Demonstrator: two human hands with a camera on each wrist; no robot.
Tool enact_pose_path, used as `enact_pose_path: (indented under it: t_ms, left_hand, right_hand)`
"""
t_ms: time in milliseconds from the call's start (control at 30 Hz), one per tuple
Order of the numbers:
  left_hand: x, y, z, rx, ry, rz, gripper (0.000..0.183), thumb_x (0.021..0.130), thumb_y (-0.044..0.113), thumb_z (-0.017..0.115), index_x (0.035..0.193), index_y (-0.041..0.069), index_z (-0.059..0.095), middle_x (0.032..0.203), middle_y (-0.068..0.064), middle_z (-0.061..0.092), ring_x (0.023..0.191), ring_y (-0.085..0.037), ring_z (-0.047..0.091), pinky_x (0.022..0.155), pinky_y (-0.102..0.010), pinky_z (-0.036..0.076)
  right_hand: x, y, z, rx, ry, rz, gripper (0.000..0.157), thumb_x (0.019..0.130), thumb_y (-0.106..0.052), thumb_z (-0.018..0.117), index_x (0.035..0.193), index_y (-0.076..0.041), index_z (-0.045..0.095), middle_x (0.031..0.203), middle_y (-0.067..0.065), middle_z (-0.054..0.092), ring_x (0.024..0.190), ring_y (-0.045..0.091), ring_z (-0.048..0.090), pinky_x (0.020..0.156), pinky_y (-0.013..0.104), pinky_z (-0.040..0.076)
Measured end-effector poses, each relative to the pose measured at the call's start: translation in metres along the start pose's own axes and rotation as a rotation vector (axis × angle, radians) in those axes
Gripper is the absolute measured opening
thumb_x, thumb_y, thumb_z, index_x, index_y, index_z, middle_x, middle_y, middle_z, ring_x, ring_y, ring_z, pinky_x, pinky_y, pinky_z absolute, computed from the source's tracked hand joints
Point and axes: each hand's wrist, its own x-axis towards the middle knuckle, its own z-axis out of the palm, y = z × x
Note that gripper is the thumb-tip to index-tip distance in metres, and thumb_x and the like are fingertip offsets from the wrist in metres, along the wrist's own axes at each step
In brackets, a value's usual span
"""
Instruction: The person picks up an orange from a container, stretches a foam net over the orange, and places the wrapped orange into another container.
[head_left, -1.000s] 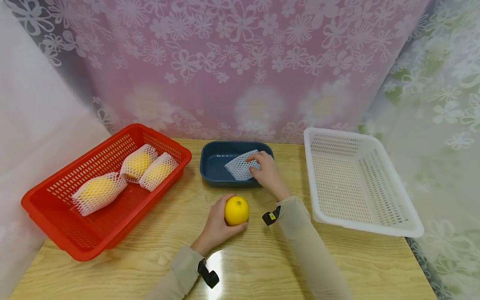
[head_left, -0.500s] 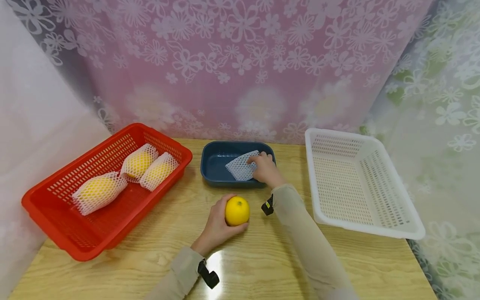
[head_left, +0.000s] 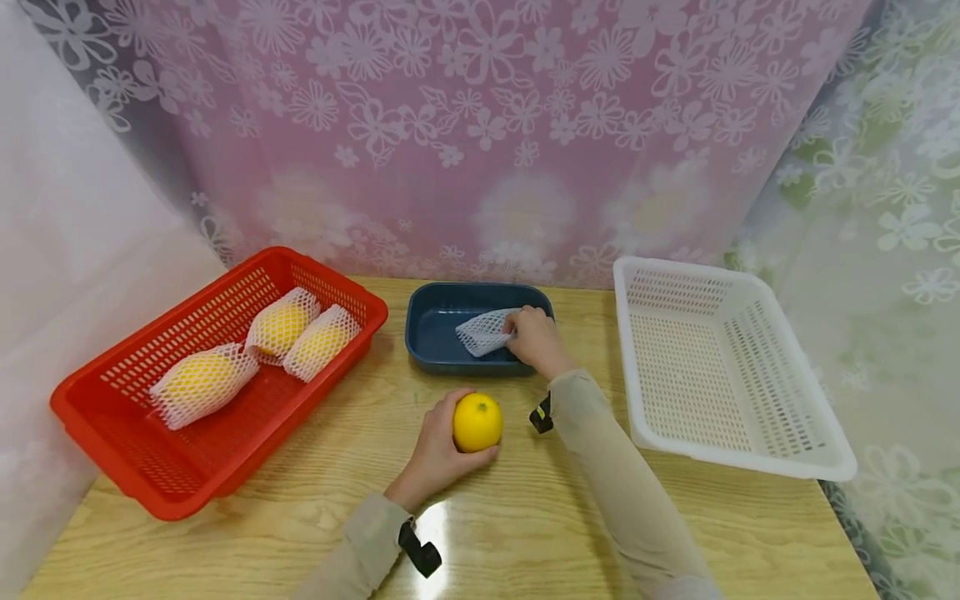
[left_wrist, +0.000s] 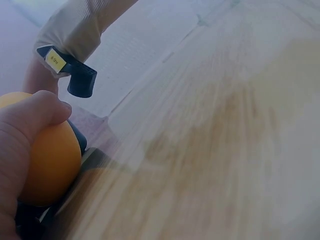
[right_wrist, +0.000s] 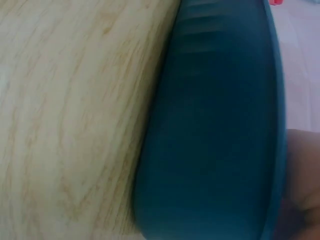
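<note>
My left hand (head_left: pixel 438 446) grips a round yellow fruit (head_left: pixel 478 422) on the table, its thumb and fingers around the sides; in the left wrist view the thumb lies over the fruit (left_wrist: pixel 52 165). My right hand (head_left: pixel 536 337) reaches into the dark blue tub (head_left: pixel 431 321) and pinches the right end of a white foam net sleeve (head_left: pixel 482 333) lying there. The right wrist view shows mostly the tub's outer wall (right_wrist: pixel 210 130), with part of the hand (right_wrist: pixel 304 175) behind its rim; the net is hidden there.
On the left, a red basket (head_left: pixel 217 487) holds three yellow fruits in foam nets (head_left: pixel 202 383). A white plastic basket (head_left: pixel 678 375) stands on the right. Behind the wooden table (head_left: pixel 517 533) hangs a pink floral curtain (head_left: pixel 450 167).
My right hand's fingers have closed on the net's right end, and the net has bunched up and narrowed there. My left hand has stayed on the fruit.
</note>
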Motion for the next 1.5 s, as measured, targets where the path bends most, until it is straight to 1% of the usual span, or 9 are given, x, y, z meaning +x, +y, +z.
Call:
enact_pose_path:
  t_ms: [233, 400, 633, 800, 933, 1067, 1200, 1300, 1500]
  left_hand:
    - [0.002, 0.0, 0.001, 0.006, -0.014, -0.01, 0.087, 0.069, 0.036, 0.089, 0.141, 0.013, 0.045, 0.13, -0.001, 0.056, 0.11, -0.024, 0.051, 0.092, -0.047, 0.04]
    - [0.002, -0.001, 0.001, 0.029, -0.016, 0.024, 0.089, 0.07, 0.036, 0.089, 0.141, 0.011, 0.043, 0.131, -0.003, 0.056, 0.111, -0.026, 0.051, 0.093, -0.046, 0.039]
    - [0.002, -0.002, 0.001, 0.047, -0.044, 0.042, 0.088, 0.071, 0.034, 0.085, 0.143, 0.013, 0.039, 0.134, -0.004, 0.053, 0.113, -0.026, 0.048, 0.093, -0.047, 0.038]
    - [0.0, -0.001, 0.002, 0.041, -0.035, 0.039, 0.088, 0.069, 0.03, 0.085, 0.142, 0.014, 0.04, 0.133, -0.004, 0.053, 0.111, -0.026, 0.048, 0.09, -0.047, 0.039]
    - [-0.001, -0.001, 0.002, 0.04, -0.039, 0.043, 0.088, 0.069, 0.028, 0.084, 0.143, 0.012, 0.04, 0.134, -0.004, 0.053, 0.112, -0.026, 0.049, 0.092, -0.047, 0.038]
    - [-0.003, -0.001, 0.001, 0.039, -0.028, 0.048, 0.087, 0.068, 0.026, 0.083, 0.143, 0.01, 0.041, 0.134, -0.003, 0.053, 0.112, -0.026, 0.049, 0.092, -0.047, 0.038]
    - [-0.003, -0.001, 0.0, 0.036, -0.024, 0.076, 0.087, 0.067, 0.024, 0.081, 0.143, 0.008, 0.041, 0.136, -0.003, 0.052, 0.114, -0.025, 0.05, 0.094, -0.048, 0.038]
    - [-0.002, -0.001, -0.001, 0.037, -0.028, 0.095, 0.087, 0.067, 0.024, 0.08, 0.144, 0.007, 0.041, 0.137, -0.002, 0.051, 0.116, -0.024, 0.05, 0.096, -0.049, 0.037]
    - [-0.002, -0.003, -0.003, 0.043, -0.019, 0.106, 0.088, 0.067, 0.025, 0.08, 0.144, 0.006, 0.04, 0.138, -0.002, 0.051, 0.117, -0.024, 0.05, 0.096, -0.05, 0.037]
  right_hand:
    - [-0.006, 0.002, -0.011, 0.096, 0.06, -0.004, 0.01, 0.09, -0.009, 0.069, 0.099, -0.005, 0.069, 0.098, 0.013, 0.06, 0.092, 0.031, 0.054, 0.083, 0.043, 0.048]
    - [-0.019, -0.002, -0.019, 0.143, 0.113, -0.001, 0.014, 0.092, -0.012, 0.069, 0.104, -0.005, 0.067, 0.102, 0.012, 0.059, 0.091, 0.029, 0.054, 0.083, 0.042, 0.049]
    - [-0.043, -0.012, -0.033, 0.326, 0.299, -0.028, 0.015, 0.091, -0.012, 0.07, 0.103, -0.003, 0.068, 0.103, 0.014, 0.061, 0.097, 0.034, 0.055, 0.087, 0.047, 0.047]
    - [-0.061, -0.018, -0.037, 0.488, 0.446, -0.107, 0.015, 0.089, -0.008, 0.072, 0.101, -0.001, 0.068, 0.101, 0.016, 0.063, 0.097, 0.036, 0.057, 0.087, 0.052, 0.047]
    - [-0.075, -0.022, -0.039, 0.609, 0.494, -0.155, 0.015, 0.088, -0.006, 0.073, 0.101, -0.001, 0.068, 0.1, 0.014, 0.064, 0.095, 0.03, 0.058, 0.088, 0.05, 0.048]
    - [-0.085, -0.024, -0.038, 0.714, 0.449, -0.191, 0.014, 0.088, -0.006, 0.074, 0.1, 0.0, 0.069, 0.098, 0.013, 0.066, 0.091, 0.023, 0.062, 0.087, 0.037, 0.051]
    - [-0.096, -0.023, -0.039, 0.93, 0.325, -0.238, 0.016, 0.089, -0.002, 0.072, 0.101, 0.005, 0.067, 0.094, 0.016, 0.066, 0.085, 0.02, 0.064, 0.08, 0.027, 0.053]
    - [-0.103, -0.023, -0.043, 1.045, 0.246, -0.277, 0.017, 0.089, 0.0, 0.071, 0.102, 0.008, 0.064, 0.093, 0.014, 0.066, 0.083, 0.018, 0.063, 0.078, 0.025, 0.053]
    - [-0.111, -0.023, -0.05, 1.143, 0.154, -0.367, 0.017, 0.088, 0.008, 0.067, 0.102, 0.012, 0.06, 0.094, 0.002, 0.067, 0.083, 0.016, 0.063, 0.078, 0.026, 0.054]
